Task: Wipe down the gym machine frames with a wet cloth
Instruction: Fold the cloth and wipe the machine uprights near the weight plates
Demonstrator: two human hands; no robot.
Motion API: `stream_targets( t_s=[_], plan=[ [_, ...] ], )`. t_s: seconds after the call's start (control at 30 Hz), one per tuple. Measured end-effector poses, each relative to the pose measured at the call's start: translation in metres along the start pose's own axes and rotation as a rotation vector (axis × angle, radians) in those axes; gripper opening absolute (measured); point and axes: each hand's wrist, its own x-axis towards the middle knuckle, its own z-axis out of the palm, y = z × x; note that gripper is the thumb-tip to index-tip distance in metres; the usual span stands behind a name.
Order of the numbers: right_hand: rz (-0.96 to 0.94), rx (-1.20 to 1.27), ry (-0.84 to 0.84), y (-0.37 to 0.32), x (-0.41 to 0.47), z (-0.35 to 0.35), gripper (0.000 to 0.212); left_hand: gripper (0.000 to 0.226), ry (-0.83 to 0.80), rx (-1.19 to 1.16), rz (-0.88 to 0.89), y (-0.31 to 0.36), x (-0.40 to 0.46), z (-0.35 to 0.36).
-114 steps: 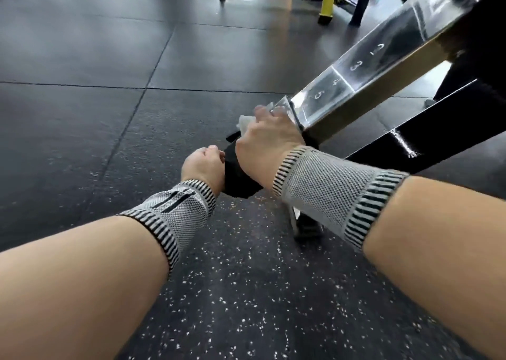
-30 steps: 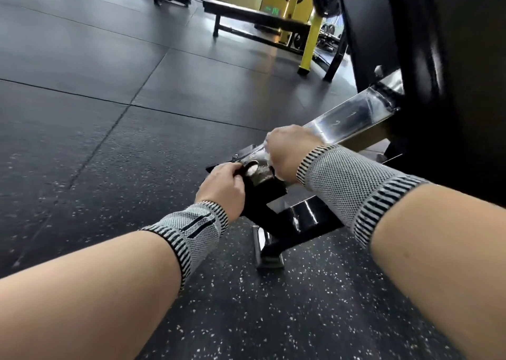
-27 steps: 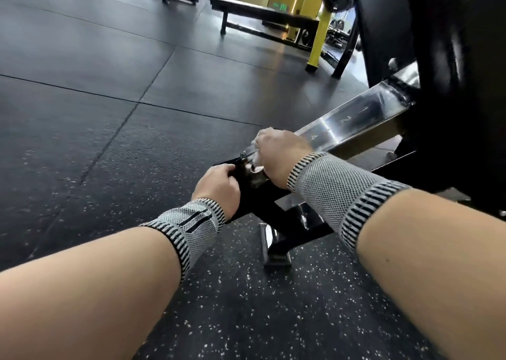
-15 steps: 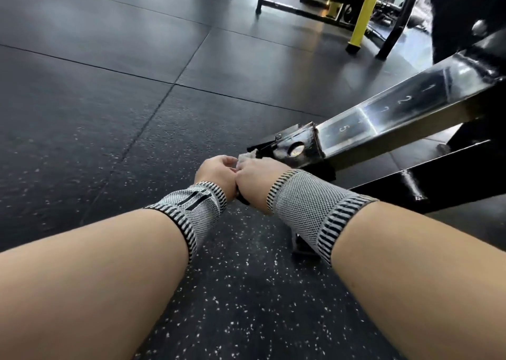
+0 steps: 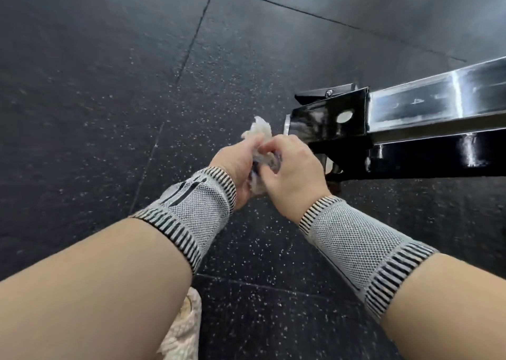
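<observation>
Your left hand (image 5: 232, 159) and right hand (image 5: 293, 168) both clutch the crumpled, damp-looking white cloth (image 5: 260, 140) just off the frame's end; you seem to be refolding it between passes. Next, press a fresh face onto the glossy black square frame (image 5: 328, 118) and its shiny metal rail (image 5: 438, 102).

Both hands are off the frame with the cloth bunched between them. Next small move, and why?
Probably bring the cloth back with the right hand onto the black end of the frame. The cloth sits wadded between the right and left hand, just short of the frame and touching none of it. Streaks show on that end, though whether they are dirt or glare I cannot tell.
</observation>
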Motion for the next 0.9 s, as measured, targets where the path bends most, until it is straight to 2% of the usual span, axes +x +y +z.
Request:
stream_targets(
  t_s=[0.1, 0.37, 0.53, 0.7, 0.9],
  plan=[
    [0.129, 0.228, 0.006, -0.033, -0.005, -0.034, 0.014, 0.031, 0.005, 0.089, -0.002, 0.031, -0.031, -0.007],
    [0.454, 0.502, 0.108, -0.119, 0.013, -0.120, 0.014, 0.021, 0.023, 0.103, 0.011, 0.111, -0.084, -0.013],
    [0.542, 0.565, 0.095, -0.133, 0.040, -0.134, 0.014, 0.012, 0.031, 0.148, -0.019, 0.152, -0.077, 0.010],
    [0.734, 0.752, 0.033, -0.132, 0.066, -0.132, 0.010, 0.024, 0.008, 0.132, -0.162, 0.177, -0.060, 0.038],
    [0.840, 0.934, 0.080, -0.148, 0.121, -0.141, 0.019, 0.021, 0.128, 0.381, -0.144, 0.225, -0.023, 0.062]
  ],
)
